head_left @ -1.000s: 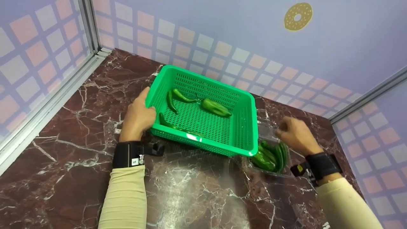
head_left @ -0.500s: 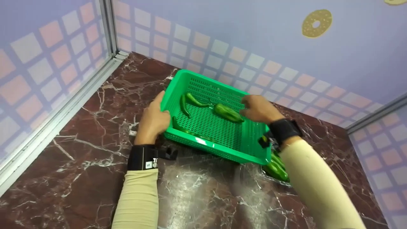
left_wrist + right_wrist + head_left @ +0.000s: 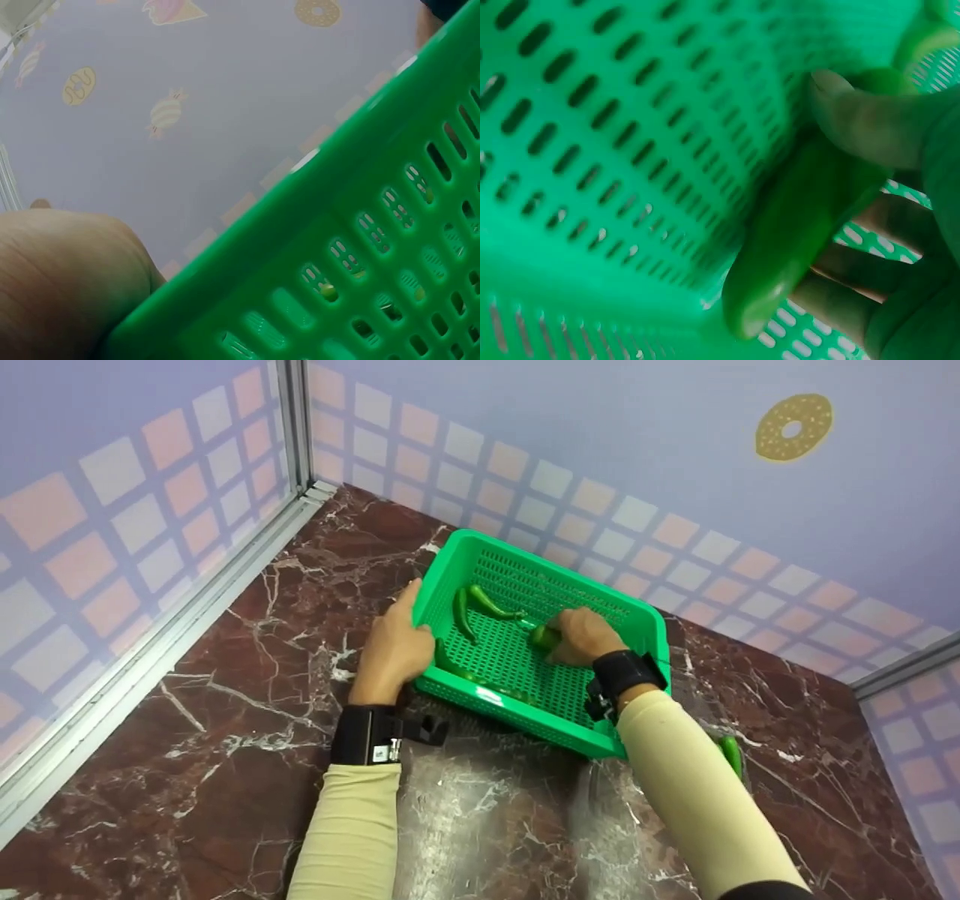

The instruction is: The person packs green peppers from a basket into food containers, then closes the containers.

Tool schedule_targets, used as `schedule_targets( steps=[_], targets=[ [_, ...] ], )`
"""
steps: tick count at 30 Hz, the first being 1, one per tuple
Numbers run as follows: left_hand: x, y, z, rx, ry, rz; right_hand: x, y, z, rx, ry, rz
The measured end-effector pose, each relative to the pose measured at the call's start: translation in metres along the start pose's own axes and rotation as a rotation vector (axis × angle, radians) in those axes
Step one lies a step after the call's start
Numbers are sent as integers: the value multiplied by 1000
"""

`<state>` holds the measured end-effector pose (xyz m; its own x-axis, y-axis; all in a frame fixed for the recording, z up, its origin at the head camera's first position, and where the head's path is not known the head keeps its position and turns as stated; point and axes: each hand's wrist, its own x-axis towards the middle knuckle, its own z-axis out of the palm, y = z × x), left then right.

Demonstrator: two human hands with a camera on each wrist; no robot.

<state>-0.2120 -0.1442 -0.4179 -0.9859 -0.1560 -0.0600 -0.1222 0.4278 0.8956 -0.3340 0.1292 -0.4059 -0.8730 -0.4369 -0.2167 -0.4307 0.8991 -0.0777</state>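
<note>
A green plastic basket (image 3: pixel 517 715) with slotted walls stands on the marbled surface. My left hand (image 3: pixel 394 649) holds its left rim, the thumb on the inner side. My right hand (image 3: pixel 585 636) reaches down inside the basket and grips a thick green pepper (image 3: pixel 802 210); the thumb lies over it and the other fingers come from beneath. Two slim green chili peppers (image 3: pixel 463 619) lie close together towards the basket's left end. Another slim pepper (image 3: pixel 441 654) runs along the front wall, partly hidden by the rim.
More green peppers (image 3: pixel 729 754) lie right of the basket, mostly hidden behind my right forearm. A lilac wall (image 3: pixel 600 427) with printed tiles rises just behind the basket. Another wall (image 3: pixel 127 495) with a metal rail borders the left side.
My right hand has come from the peppers on the right, over the rim and into the basket, and has taken hold of the thick pepper. The left hand keeps its hold on the rim.
</note>
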Motion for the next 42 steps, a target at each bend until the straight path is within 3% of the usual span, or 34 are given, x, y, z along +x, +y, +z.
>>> schedule_targets(
  steps=[6, 15, 26, 42],
  targets=[
    [1, 2, -2, -5, 1, 24, 3, -1, 2, -18, 44, 6],
    [-1, -5, -3, 21, 8, 0, 5, -3, 9, -24, 67, -37],
    [0, -2, 2, 36, 11, 1, 2, 3, 13, -1, 54, -17],
    [-1, 1, 2, 50, 31, 15, 3, 9, 9, 32, 69, -85]
  ],
)
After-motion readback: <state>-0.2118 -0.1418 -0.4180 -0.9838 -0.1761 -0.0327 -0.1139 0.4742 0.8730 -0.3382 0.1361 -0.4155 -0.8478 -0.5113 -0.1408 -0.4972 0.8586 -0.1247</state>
